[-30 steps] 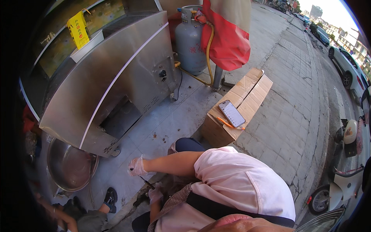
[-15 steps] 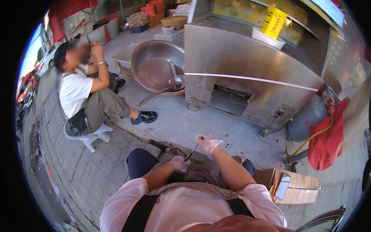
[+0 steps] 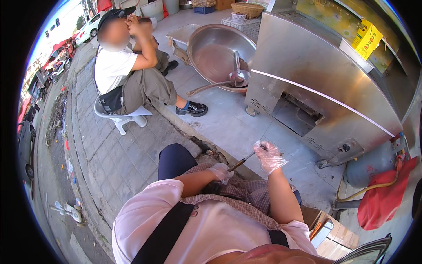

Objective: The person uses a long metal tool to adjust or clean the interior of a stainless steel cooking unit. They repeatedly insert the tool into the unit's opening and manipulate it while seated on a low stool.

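Observation:
Both my hands wear clear plastic gloves and are in front of my lap. My left hand [image 3: 222,173] is closed round the handle end of a slim tool [image 3: 238,164] with a brownish handle and a thin metal shaft. The shaft slants up to the right toward my right hand [image 3: 269,157]. There my fingers are pinched together near its tip, around a small dark thing too small to name. A checked apron [image 3: 241,192] covers my lap below the hands.
A seated person [image 3: 116,68] is at the left on a white plastic stool [image 3: 127,118]. Ahead are a large metal basin [image 3: 209,61] with a ladle [image 3: 211,87] and a steel stove cart [image 3: 316,83]. A gas cylinder [image 3: 369,165], red cloth [image 3: 384,198] and cardboard box [image 3: 340,235] are at the right.
My view has swung left, so the basin, stove cart and seated person sit farther right and higher. Both hands stay at the tool, and the seated person's head has turned.

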The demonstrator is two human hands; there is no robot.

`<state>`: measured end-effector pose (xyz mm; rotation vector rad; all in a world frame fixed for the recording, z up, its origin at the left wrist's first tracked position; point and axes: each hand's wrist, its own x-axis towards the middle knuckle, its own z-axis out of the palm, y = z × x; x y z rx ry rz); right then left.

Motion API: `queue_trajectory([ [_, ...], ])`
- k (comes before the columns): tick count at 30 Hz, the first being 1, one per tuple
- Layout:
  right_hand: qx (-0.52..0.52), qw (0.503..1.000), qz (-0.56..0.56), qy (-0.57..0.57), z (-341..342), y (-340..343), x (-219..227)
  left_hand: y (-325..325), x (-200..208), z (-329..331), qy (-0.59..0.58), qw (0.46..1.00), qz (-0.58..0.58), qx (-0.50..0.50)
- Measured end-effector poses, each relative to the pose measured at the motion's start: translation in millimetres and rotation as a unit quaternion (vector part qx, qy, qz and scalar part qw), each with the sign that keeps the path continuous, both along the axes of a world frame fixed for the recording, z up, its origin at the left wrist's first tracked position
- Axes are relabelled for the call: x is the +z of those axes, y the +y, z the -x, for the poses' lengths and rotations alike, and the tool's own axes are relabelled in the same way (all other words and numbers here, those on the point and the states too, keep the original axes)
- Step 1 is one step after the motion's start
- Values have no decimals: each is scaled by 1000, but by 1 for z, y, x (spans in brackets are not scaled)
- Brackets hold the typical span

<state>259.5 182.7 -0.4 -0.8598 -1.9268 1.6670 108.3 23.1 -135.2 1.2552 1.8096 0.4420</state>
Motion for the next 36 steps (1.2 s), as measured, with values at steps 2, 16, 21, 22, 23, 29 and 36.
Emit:
queue_trajectory([
  [2, -15, 999, 35, 39, -5, 1, 3, 0, 0, -1, 15, 1000, -13, -13],
  [16, 17, 968, -239, -68, -2, -14, 4, 6, -5, -7, 1, 999, -37, 8],
  [21, 23, 948, -285, -140, 1, -16, 12, 4, 6, -6, -30, 999, -23, -16],
  [22, 23, 946, -285, -149, 2, -15, 13, 6, 9, -7, -29, 999, -11, -28],
  [23, 19, 948, -275, -160, 1, -14, 13, 7, 11, -8, -16, 999, -15, -33],
  [29, 49, 988, -137, -52, -3, -11, 14, 11, 13, -11, -9, 1000, 10, -26],
  [36, -29, 938, -305, -160, -2, 12, 11, 15, -17, 2, 77, 988, -40, -129],
])
